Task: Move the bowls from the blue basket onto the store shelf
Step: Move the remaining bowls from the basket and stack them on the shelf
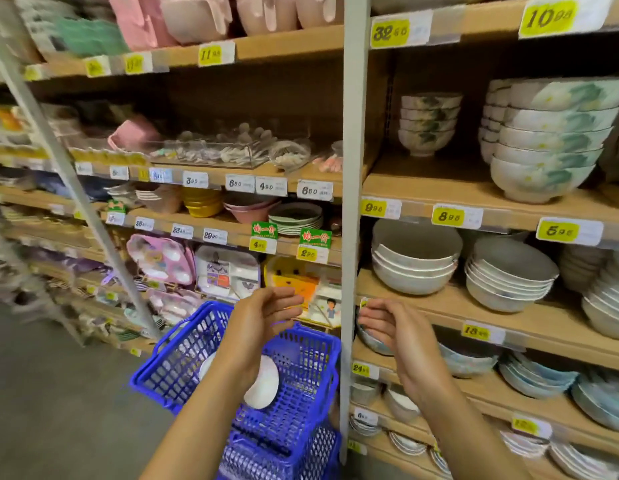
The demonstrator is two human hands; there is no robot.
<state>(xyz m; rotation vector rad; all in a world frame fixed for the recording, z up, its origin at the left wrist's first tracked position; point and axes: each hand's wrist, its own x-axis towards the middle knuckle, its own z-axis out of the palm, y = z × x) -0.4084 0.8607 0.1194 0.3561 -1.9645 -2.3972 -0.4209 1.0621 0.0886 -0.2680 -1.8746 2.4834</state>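
The blue basket (303,336) stands on the floor (59,375) in front of the shelf (432,306), just left of the grey post (349,237). One white bowl (265,388) lies inside it, tilted on its side near the middle of the basket's bottom, partly hidden by the left forearm.

The left hand (266,315) hangs above the basket's far rim, fingers loosely curled and apart, with nothing in it.

The right hand (393,329) is at the front edge of a shelf board, right of the post, with its fingers bent over the edge. Its fingertips (365,315) reach towards a patterned bowl (372,341) sitting at the left end of the board below (whether they grip that bowl, touch it or only rest on the edge cannot be told, as the spot is blurred).

On top of the board at the right hand, two stacks of pale bowls (413,268) stand side by side, close together, back from the front edge. A yellow price tag (476,332) is fixed on that board's front edge, right of the hand
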